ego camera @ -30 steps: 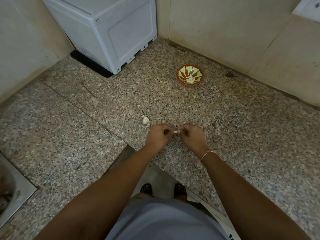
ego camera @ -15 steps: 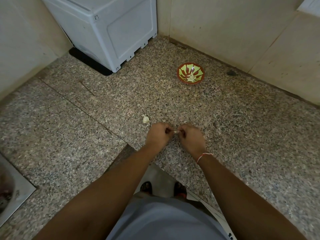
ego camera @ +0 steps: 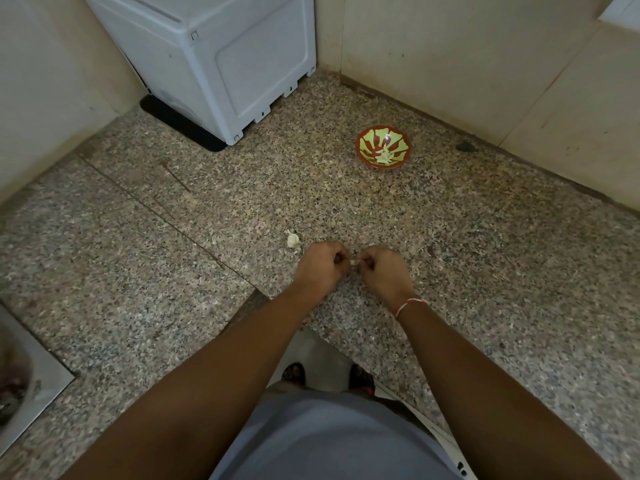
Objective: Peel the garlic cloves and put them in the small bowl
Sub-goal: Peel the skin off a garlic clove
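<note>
Right now both hands, left hand (ego camera: pixel 320 268) and right hand (ego camera: pixel 382 271), pinch one garlic clove (ego camera: pixel 353 262) between them above the tabletop (ego camera: pixel 485 271). Likely risk: it slips free, since the small bowl (ego camera: pixel 383 147) sits well apart.

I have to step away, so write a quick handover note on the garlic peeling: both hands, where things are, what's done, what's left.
Left hand and right hand: both pinch one garlic clove between them, above the granite counter.
Small bowl: near the back wall, holding pale pieces that look like peeled cloves.
Garlic piece: on the counter just beyond the left hand.
Done: some cloves in the bowl.
Left: finish this clove, drop it in the bowl, then deal with the loose piece.
</note>
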